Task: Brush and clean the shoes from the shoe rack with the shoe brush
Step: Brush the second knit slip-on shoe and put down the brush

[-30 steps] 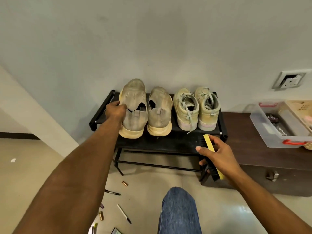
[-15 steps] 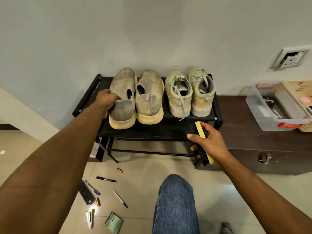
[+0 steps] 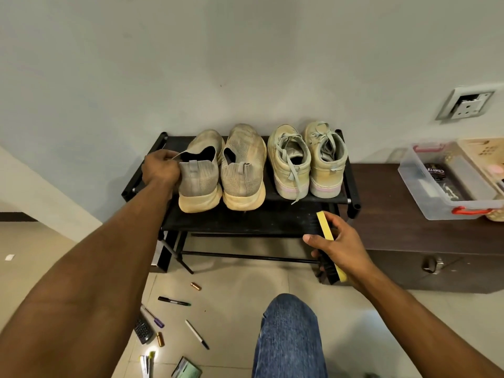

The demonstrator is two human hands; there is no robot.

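**Left hand on grey shoe, right hand holding brush at the rack**

A plain pale wall [image 3: 245, 64] is filling the upper half of the frame. A dark wooden cabinet [image 3: 436, 241] is sitting at centre right, touching the right end of the black shoe rack [image 3: 240, 219], which is standing against the wall at frame centre.

The person's left arm is reaching in from the lower left; a knee in blue jeans [image 3: 289, 336] is showing at bottom centre.

Four shoes are resting heel-out on the rack's top shelf. The grey knit shoe [image 3: 200, 175], leftmost, is sitting just beside its grey partner [image 3: 242, 170]. To the right, two cream lace-up shoes [image 3: 308, 162] are standing side by side, one lace hanging over the shelf edge.

The left hand [image 3: 161, 169] is gripping the left side of the leftmost grey shoe, fingers curled and pulling its collar open; the sole is resting on the shelf.

The right hand [image 3: 338, 241] is wrapping around the shoe brush [image 3: 326, 227], right of centre, in front of the rack's right end. The brush's yellow back is facing right, its dark bristles facing left, clear of every shoe.

A clear plastic box [image 3: 447, 203] with red latches is sitting on the cabinet at the right edge. A wall socket [image 3: 466, 105] is mounted at upper right.

Pens, markers [image 3: 174, 301], small batteries and a calculator [image 3: 143, 330] are lying scattered on the tiled floor at lower left.
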